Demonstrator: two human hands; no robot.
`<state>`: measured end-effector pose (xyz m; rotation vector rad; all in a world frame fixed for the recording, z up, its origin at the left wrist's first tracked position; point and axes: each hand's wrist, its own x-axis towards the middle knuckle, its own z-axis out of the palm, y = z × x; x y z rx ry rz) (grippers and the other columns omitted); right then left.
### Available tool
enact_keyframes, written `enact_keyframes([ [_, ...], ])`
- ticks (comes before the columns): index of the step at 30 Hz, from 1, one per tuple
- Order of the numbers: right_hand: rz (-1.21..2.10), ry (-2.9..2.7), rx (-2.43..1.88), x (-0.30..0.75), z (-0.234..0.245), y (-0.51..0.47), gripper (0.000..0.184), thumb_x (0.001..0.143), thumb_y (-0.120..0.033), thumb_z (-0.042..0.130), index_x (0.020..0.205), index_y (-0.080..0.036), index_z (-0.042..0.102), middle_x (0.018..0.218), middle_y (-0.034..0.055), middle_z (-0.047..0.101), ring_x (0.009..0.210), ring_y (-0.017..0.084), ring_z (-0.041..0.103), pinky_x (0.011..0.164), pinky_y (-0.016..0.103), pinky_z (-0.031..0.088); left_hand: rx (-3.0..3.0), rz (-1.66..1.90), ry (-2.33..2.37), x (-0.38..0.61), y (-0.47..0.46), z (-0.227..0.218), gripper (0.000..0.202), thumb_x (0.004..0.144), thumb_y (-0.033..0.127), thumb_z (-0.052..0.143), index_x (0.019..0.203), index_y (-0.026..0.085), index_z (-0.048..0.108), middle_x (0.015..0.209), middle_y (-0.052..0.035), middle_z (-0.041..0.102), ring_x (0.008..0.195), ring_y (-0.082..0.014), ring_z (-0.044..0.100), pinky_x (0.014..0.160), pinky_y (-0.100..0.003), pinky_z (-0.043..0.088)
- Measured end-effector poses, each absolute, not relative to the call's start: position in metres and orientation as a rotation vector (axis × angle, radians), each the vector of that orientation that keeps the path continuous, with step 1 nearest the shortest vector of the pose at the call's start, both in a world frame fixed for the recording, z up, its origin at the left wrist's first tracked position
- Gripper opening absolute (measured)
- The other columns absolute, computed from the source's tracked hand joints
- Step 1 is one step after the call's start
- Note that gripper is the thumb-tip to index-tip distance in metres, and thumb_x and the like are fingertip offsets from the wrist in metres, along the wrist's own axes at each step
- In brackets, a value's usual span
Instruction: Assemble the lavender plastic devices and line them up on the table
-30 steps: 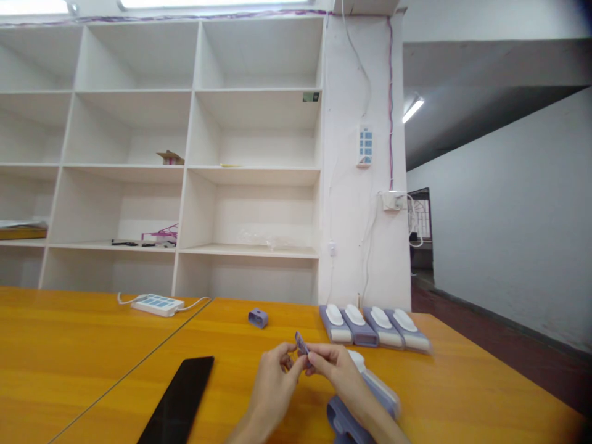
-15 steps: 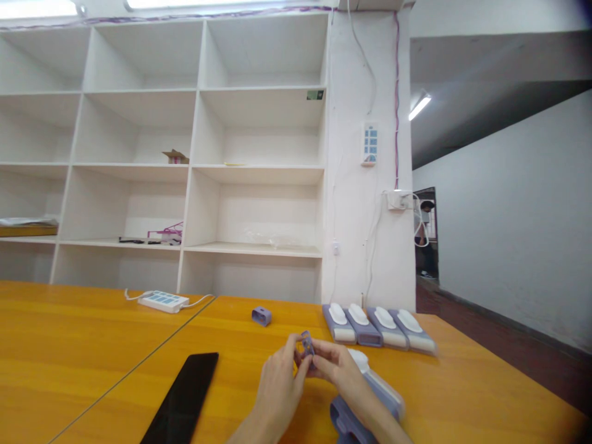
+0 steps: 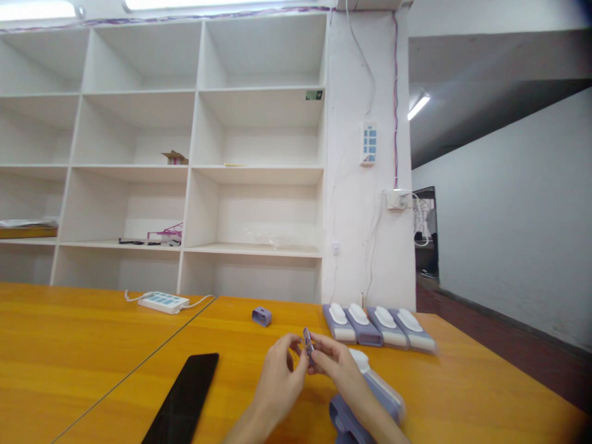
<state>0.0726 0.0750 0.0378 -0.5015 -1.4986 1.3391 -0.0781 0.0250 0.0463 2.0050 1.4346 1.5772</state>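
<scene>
A small purple plastic piece [image 3: 308,343] is held upright above the table, between my two hands. My right hand [image 3: 340,367] pinches its right side with thumb and fingers. On its other side, my left hand [image 3: 280,373] has curled fingers, and its thumb tip meets the piece's lower edge. Under my right forearm lie a purple-and-clear plastic case with a white oval top [image 3: 386,391] and a hollow purple shell [image 3: 342,414], both partly hidden. Beyond my hands sits a small hollow purple cap [image 3: 261,316].
Several purple-and-white cases [image 3: 365,327] stand in a row at the table's back right. A flat black panel [image 3: 185,394] lies left of my hands. Behind it is a white power strip [image 3: 163,301] with its cord. White shelves [image 3: 256,250] rise behind the orange table [image 3: 83,351].
The purple piece has turned and now shows more edge-on. The fingers of my left hand have drawn back slightly from it. Things on the table stay put.
</scene>
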Motion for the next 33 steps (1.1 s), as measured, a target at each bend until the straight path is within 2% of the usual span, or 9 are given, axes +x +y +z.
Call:
enact_keyframes([
  [4, 1.332, -1.435, -0.526, 0.072, 0.036, 0.076, 0.056, 0.068, -0.045, 0.082, 0.115, -0.017, 0.07, 0.09, 0.0076, 0.072, 0.07, 0.021, 0.069, 0.066, 0.035, 0.056, 1.899, 1.533, 1.294, -0.075, 0.024, 0.048, 0.029, 0.094, 0.04, 0.052, 0.102, 0.016, 0.067, 0.078, -0.0025, 0.067, 0.063, -0.015, 0.057, 0.059, -0.023, 0.04],
  [10, 1.342, -1.441, -0.515, 0.072, 0.04, 0.074, 0.053, 0.07, -0.043, 0.081, 0.113, -0.016, 0.069, 0.089, 0.0076, 0.072, 0.067, 0.02, 0.068, 0.065, 0.035, 0.054, 1.945, 1.519, 1.353, -0.075, 0.012, 0.064, 0.032, 0.097, 0.04, 0.045, 0.105, 0.018, 0.067, 0.09, -0.004, 0.07, 0.071, -0.0162, 0.059, 0.067, -0.025, 0.041],
  [15, 1.35, -1.444, -0.506, 0.073, 0.04, 0.075, 0.052, 0.071, -0.043, 0.08, 0.114, -0.017, 0.069, 0.087, 0.0067, 0.072, 0.072, 0.02, 0.067, 0.066, 0.034, 0.055, 1.989, 1.461, 1.4, -0.073, 0.014, 0.061, 0.028, 0.094, 0.039, 0.05, 0.096, 0.017, 0.067, 0.081, -0.0033, 0.068, 0.066, -0.0162, 0.057, 0.061, -0.024, 0.039],
  [20, 1.358, -1.461, -0.518, 0.075, 0.036, 0.08, 0.05, 0.072, -0.041, 0.079, 0.115, -0.016, 0.068, 0.086, 0.0057, 0.071, 0.07, 0.019, 0.065, 0.067, 0.035, 0.056, 2.081, 1.461, 1.353, -0.074, 0.017, 0.051, 0.025, 0.094, 0.037, 0.051, 0.096, 0.018, 0.067, 0.078, -0.0026, 0.067, 0.066, -0.0158, 0.056, 0.063, -0.024, 0.039],
  [26, 1.298, -1.48, -0.482, 0.074, 0.037, 0.076, 0.058, 0.074, -0.042, 0.077, 0.124, -0.017, 0.063, 0.08, 0.0036, 0.068, 0.064, 0.019, 0.066, 0.06, 0.033, 0.053, 1.92, 1.477, 1.17, -0.077, 0.022, 0.056, 0.042, 0.096, 0.049, 0.044, 0.082, 0.015, 0.064, 0.071, -0.0011, 0.062, 0.064, -0.0144, 0.052, 0.059, -0.023, 0.038],
  [29, 1.253, -1.555, -0.487, 0.074, 0.043, 0.068, 0.059, 0.076, -0.044, 0.075, 0.127, -0.019, 0.062, 0.082, 0.0032, 0.067, 0.063, 0.018, 0.065, 0.059, 0.033, 0.053, 1.802, 1.458, 1.145, -0.083, 0.03, 0.058, 0.049, 0.093, 0.057, 0.043, 0.08, 0.014, 0.064, 0.064, 0.0019, 0.053, 0.058, -0.012, 0.045, 0.055, -0.022, 0.034],
  [33, 1.125, -1.648, -0.548, 0.072, 0.047, 0.062, 0.055, 0.08, -0.047, 0.072, 0.127, -0.02, 0.062, 0.086, 0.0045, 0.067, 0.064, 0.018, 0.064, 0.061, 0.033, 0.052, 1.581, 1.307, 1.146, -0.093, 0.037, 0.056, 0.054, 0.086, 0.069, 0.045, 0.081, 0.016, 0.06, 0.052, 0.0093, 0.036, 0.042, -0.0071, 0.023, 0.042, -0.021, 0.02],
])
